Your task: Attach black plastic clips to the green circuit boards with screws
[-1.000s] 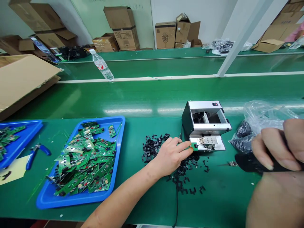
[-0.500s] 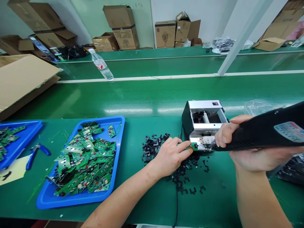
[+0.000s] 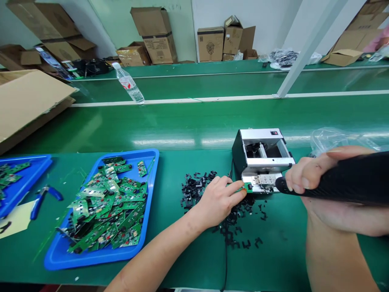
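Observation:
My left hand (image 3: 223, 198) presses its fingers on a small green circuit board (image 3: 248, 187) at the front left of a silver and black screw feeder (image 3: 263, 156). Most of that board is hidden under the fingers. In my right hand (image 3: 313, 174) is a black electric screwdriver (image 3: 343, 178), lying nearly level with its nose pointing left. The nose is just right of the feeder's metal front block (image 3: 267, 179); I cannot tell if they touch. Small black plastic clips (image 3: 197, 188) lie piled around and below my left hand.
A blue tray (image 3: 153, 182) heaped with circuit boards stands left of my left arm. Farther left are blue-handled pliers (image 3: 45, 198) and a second blue tray (image 3: 45, 162). A water bottle (image 3: 129, 84) leans behind. A clear plastic bag (image 3: 334, 138) lies right of the feeder.
My right hand has drawn the screwdriver to the right and toward me, away from the feeder's front block. My left hand has stayed on the circuit board.

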Action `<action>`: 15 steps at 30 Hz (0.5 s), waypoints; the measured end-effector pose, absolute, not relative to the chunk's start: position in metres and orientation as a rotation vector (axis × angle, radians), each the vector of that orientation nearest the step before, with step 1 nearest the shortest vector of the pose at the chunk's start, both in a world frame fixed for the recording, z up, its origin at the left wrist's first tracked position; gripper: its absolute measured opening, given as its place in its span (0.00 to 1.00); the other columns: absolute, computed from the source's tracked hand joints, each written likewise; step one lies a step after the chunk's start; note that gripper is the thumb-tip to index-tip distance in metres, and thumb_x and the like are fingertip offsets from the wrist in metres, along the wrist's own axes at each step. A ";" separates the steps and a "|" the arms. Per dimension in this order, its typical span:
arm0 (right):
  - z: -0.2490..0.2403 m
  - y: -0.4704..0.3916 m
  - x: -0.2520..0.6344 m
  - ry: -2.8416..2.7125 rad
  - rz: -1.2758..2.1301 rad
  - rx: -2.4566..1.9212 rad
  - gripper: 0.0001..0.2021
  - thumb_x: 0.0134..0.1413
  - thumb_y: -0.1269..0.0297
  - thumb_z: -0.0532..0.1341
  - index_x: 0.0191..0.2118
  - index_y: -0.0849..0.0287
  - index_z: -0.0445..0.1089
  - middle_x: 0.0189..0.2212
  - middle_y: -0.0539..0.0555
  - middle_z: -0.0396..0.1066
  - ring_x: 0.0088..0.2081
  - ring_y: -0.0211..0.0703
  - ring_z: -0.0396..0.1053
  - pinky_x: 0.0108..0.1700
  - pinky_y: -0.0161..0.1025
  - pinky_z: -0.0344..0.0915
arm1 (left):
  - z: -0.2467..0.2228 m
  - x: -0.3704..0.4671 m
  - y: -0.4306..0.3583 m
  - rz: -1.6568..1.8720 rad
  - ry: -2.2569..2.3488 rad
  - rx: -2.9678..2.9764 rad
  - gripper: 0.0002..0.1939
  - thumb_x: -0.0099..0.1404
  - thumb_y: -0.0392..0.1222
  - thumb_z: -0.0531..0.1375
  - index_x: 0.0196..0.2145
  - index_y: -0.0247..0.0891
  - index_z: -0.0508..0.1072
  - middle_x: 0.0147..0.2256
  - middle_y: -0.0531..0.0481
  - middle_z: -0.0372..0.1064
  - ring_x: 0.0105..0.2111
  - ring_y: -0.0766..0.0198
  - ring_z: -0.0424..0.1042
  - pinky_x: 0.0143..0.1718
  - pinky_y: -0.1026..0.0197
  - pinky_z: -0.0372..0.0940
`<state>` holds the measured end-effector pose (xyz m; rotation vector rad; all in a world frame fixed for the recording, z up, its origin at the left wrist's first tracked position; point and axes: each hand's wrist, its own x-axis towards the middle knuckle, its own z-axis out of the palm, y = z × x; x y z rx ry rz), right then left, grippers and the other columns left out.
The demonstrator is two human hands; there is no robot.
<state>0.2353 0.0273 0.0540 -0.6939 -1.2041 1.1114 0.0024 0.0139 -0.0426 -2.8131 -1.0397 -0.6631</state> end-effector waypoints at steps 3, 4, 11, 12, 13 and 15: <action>0.053 0.032 0.225 -1.247 1.024 -0.582 0.32 0.44 0.26 0.61 0.43 0.45 0.80 0.18 0.50 0.68 0.17 0.44 0.62 0.21 0.43 0.63 | -0.042 0.003 0.014 -0.644 -1.033 -2.822 0.13 0.73 0.32 0.53 0.48 0.41 0.75 0.56 0.50 0.71 0.40 0.60 0.64 0.36 0.56 0.56; 0.051 0.033 0.222 -1.245 1.038 -0.587 0.31 0.44 0.26 0.61 0.42 0.45 0.80 0.17 0.50 0.68 0.17 0.44 0.62 0.21 0.43 0.62 | -0.042 0.003 0.014 -0.640 -1.027 -2.828 0.13 0.73 0.32 0.53 0.48 0.41 0.75 0.56 0.50 0.70 0.40 0.60 0.64 0.36 0.56 0.56; 0.043 0.033 0.219 -1.248 1.034 -0.661 0.38 0.40 0.20 0.56 0.35 0.51 0.79 0.15 0.51 0.66 0.15 0.44 0.61 0.19 0.43 0.61 | -0.042 0.003 0.013 -0.621 -1.043 -2.817 0.13 0.74 0.33 0.53 0.49 0.41 0.75 0.56 0.48 0.70 0.40 0.60 0.64 0.35 0.55 0.56; 0.043 0.033 0.219 -1.255 1.038 -0.655 0.39 0.40 0.19 0.55 0.37 0.51 0.79 0.15 0.50 0.66 0.15 0.43 0.61 0.18 0.43 0.61 | -0.042 0.003 0.013 -0.619 -1.038 -2.818 0.13 0.74 0.33 0.53 0.49 0.41 0.75 0.56 0.48 0.70 0.40 0.60 0.64 0.35 0.55 0.56; 0.043 0.032 0.219 -1.256 1.046 -0.647 0.39 0.41 0.20 0.55 0.39 0.50 0.79 0.15 0.50 0.66 0.14 0.43 0.61 0.18 0.42 0.61 | -0.042 0.003 0.013 -0.619 -1.035 -2.821 0.13 0.74 0.33 0.53 0.49 0.41 0.75 0.56 0.48 0.70 0.40 0.60 0.64 0.35 0.55 0.56; 0.043 0.031 0.220 -1.266 1.089 -0.630 0.39 0.43 0.21 0.55 0.44 0.49 0.79 0.16 0.49 0.67 0.14 0.42 0.61 0.16 0.41 0.60 | -0.041 0.004 0.013 -0.622 -1.028 -2.830 0.14 0.73 0.32 0.52 0.49 0.41 0.75 0.57 0.48 0.70 0.40 0.60 0.64 0.35 0.55 0.56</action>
